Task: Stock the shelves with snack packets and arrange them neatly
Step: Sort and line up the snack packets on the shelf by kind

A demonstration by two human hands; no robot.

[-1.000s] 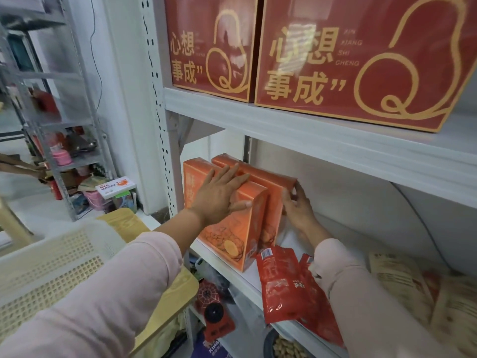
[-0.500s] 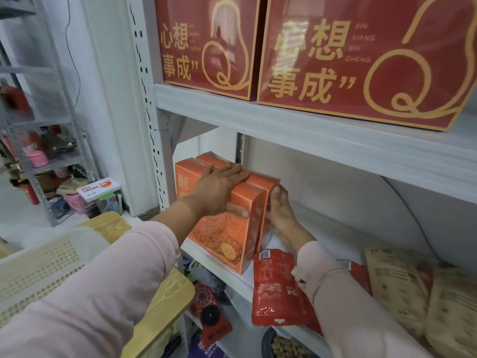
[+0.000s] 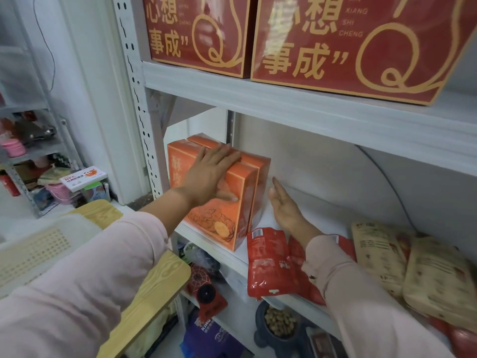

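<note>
Near left, note white basket [image 3: 38, 254] with contents out of view. Lower down, find dark bowl [image 3: 280, 321] holding brown pellets. On middle shelf [image 3: 335, 215], see red snack packets [image 3: 268, 264] lying flat at near edge, likely unsorted. Farther back, find two orange boxes [image 3: 232, 202] upright, faces touching. Note left grip [image 3: 209, 174] spread flat over them, probably squaring them; right grip [image 3: 286, 210] flat, fingers together, just beside, holding nothing.

Bare white shelf [image 3: 322, 202] lies open between two orange boxes [image 3: 222, 228] at the left end and beige packets [image 3: 376, 251] on the right; red packets [image 3: 268, 262] overhang its front edge (upper shelf [image 3: 309, 104] close overhead).
</note>
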